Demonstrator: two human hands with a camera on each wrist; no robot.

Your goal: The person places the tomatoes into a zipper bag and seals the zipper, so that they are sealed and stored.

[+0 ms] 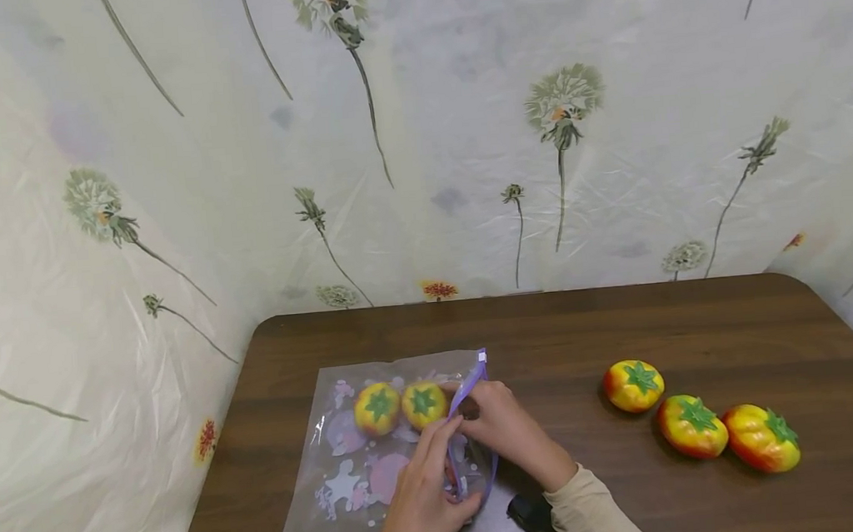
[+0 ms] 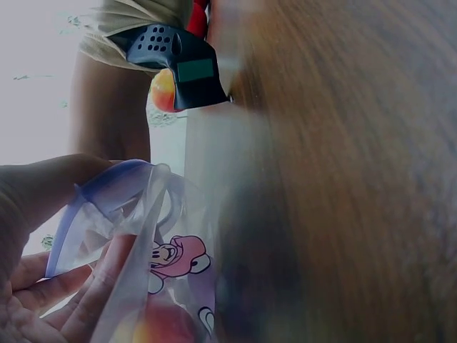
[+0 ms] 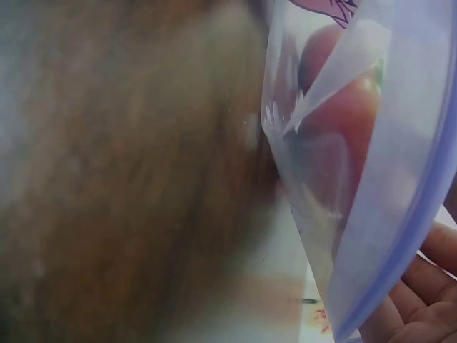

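Observation:
A clear zip bag (image 1: 303,509) with purple edging and pink cartoon prints lies flat on the table. Two yellow-red tomato-like fruits with green star-shaped tops show in it, a left one (image 1: 376,408) and a right one (image 1: 424,403). My left hand (image 1: 421,483) holds the open mouth of the bag between thumb and fingers, at its right side. Through that mouth reaches my right hand (image 1: 495,423), its forefinger stretched toward the right fruit. The bag's film and edge partly cover these fingertips. The purple edge (image 3: 421,207) bows wide in the right wrist view.
On the brown table (image 1: 536,324), three more such fruits sit to the right: one at the back (image 1: 634,386), one in the middle (image 1: 692,426) and one at the far right (image 1: 762,438). A black device (image 2: 178,68) is on the right wrist. Flower-printed sheeting (image 1: 449,172) hangs behind.

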